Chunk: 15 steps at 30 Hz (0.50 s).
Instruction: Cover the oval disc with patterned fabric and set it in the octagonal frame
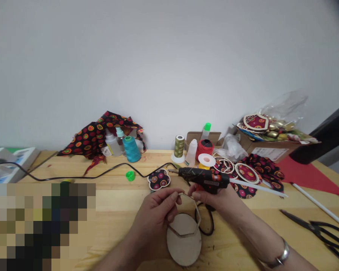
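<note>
My left hand [156, 210] pinches a thin, angular wooden frame [198, 217] between thumb and fingers. A black hot glue gun [205, 178] is gripped in my right hand [219, 201], its nozzle pointing left and a white glue stick [257, 187] sticking out behind. The right thumb and fingertips come close to the frame's top edge; whether they touch it, I cannot tell. Beneath the frame lies a pale oval board [183, 250]. Just beyond my left hand is a flower-shaped piece covered in patterned fabric [158, 179].
Thread spools [132, 149], glue bottles [191, 152] and dark patterned fabric [92, 139] stand along the wall. Round fabric-covered pieces [246, 172] lie right of the glue gun. Black scissors [313, 227] rest at the right. A black cord [81, 177] crosses the table.
</note>
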Each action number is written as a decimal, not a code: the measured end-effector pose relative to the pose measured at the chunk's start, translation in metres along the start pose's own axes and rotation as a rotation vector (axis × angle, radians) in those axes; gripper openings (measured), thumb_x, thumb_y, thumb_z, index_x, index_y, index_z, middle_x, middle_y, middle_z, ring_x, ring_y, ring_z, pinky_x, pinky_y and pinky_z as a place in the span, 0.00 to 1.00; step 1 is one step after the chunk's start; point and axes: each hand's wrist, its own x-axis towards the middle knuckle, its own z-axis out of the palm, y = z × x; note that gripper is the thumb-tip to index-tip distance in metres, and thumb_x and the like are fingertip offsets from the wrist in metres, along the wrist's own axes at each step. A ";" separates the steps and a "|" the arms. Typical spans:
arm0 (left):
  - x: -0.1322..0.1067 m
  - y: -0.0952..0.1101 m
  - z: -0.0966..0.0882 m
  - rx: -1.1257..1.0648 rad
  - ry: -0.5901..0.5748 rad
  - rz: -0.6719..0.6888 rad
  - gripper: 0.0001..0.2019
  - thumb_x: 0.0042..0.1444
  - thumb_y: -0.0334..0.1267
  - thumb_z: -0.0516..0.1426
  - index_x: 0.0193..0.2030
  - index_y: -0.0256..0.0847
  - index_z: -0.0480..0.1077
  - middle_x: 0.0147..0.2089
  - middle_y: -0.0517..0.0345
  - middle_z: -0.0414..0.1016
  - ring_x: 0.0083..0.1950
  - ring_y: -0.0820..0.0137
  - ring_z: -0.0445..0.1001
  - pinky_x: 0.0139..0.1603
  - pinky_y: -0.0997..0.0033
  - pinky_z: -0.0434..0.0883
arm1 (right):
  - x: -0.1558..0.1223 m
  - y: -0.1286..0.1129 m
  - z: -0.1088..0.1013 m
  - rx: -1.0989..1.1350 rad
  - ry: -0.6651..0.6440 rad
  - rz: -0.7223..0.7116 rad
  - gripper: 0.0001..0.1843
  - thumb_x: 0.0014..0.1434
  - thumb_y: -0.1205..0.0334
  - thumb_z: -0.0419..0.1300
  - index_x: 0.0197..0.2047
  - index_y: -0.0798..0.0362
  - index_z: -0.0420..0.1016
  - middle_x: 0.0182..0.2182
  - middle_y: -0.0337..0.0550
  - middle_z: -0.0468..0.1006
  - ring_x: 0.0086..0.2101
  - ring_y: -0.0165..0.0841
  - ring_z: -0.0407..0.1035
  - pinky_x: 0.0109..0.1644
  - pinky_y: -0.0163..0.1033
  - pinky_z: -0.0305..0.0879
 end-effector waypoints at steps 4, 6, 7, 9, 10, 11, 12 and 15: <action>0.002 0.002 -0.004 0.002 0.028 0.037 0.15 0.45 0.46 0.68 0.35 0.37 0.79 0.28 0.61 0.71 0.18 0.85 0.57 0.20 0.79 0.49 | -0.001 -0.001 -0.008 -0.022 0.117 -0.029 0.17 0.48 0.47 0.66 0.32 0.54 0.79 0.31 0.47 0.81 0.33 0.38 0.72 0.38 0.43 0.68; 0.003 0.003 -0.007 0.008 0.034 0.052 0.15 0.46 0.46 0.68 0.36 0.38 0.79 0.28 0.61 0.71 0.19 0.85 0.58 0.20 0.79 0.49 | -0.003 -0.006 -0.013 -0.038 0.122 -0.058 0.17 0.48 0.47 0.66 0.33 0.53 0.79 0.32 0.47 0.81 0.34 0.39 0.72 0.39 0.44 0.69; 0.004 0.004 -0.008 0.012 0.036 0.058 0.15 0.47 0.46 0.68 0.36 0.38 0.79 0.29 0.61 0.71 0.19 0.85 0.58 0.20 0.79 0.49 | -0.005 -0.009 -0.016 -0.063 0.103 -0.076 0.16 0.48 0.49 0.67 0.33 0.53 0.79 0.32 0.47 0.81 0.34 0.39 0.73 0.38 0.44 0.69; 0.005 0.006 -0.010 0.021 0.037 0.065 0.15 0.47 0.46 0.68 0.36 0.37 0.79 0.29 0.60 0.71 0.19 0.85 0.58 0.19 0.79 0.48 | -0.008 -0.018 -0.021 -0.167 0.040 -0.120 0.12 0.47 0.52 0.67 0.31 0.52 0.79 0.29 0.45 0.80 0.31 0.38 0.72 0.35 0.42 0.69; 0.006 0.006 -0.011 0.024 0.039 0.068 0.15 0.46 0.46 0.68 0.36 0.36 0.79 0.29 0.60 0.71 0.19 0.85 0.58 0.19 0.79 0.47 | -0.009 -0.022 -0.025 -0.233 0.014 -0.143 0.10 0.46 0.54 0.68 0.28 0.52 0.78 0.26 0.44 0.79 0.29 0.37 0.70 0.32 0.41 0.68; 0.006 0.007 -0.012 0.027 0.041 0.070 0.15 0.46 0.46 0.68 0.36 0.36 0.79 0.29 0.60 0.71 0.18 0.85 0.58 0.19 0.79 0.47 | -0.010 -0.025 -0.028 -0.285 -0.001 -0.164 0.09 0.46 0.55 0.68 0.26 0.52 0.77 0.24 0.43 0.77 0.27 0.37 0.69 0.31 0.41 0.67; 0.006 0.007 -0.012 0.029 0.044 0.073 0.16 0.46 0.46 0.68 0.36 0.36 0.78 0.29 0.60 0.71 0.18 0.85 0.58 0.19 0.79 0.47 | -0.010 -0.027 -0.031 -0.316 -0.012 -0.181 0.09 0.46 0.56 0.68 0.26 0.52 0.76 0.23 0.43 0.76 0.26 0.36 0.68 0.29 0.40 0.65; 0.007 0.008 -0.012 0.032 0.046 0.076 0.16 0.46 0.46 0.68 0.35 0.36 0.78 0.29 0.60 0.71 0.19 0.84 0.58 0.19 0.79 0.47 | -0.010 -0.028 -0.037 -0.321 -0.064 -0.221 0.11 0.49 0.54 0.65 0.26 0.52 0.74 0.23 0.42 0.74 0.25 0.34 0.65 0.27 0.38 0.61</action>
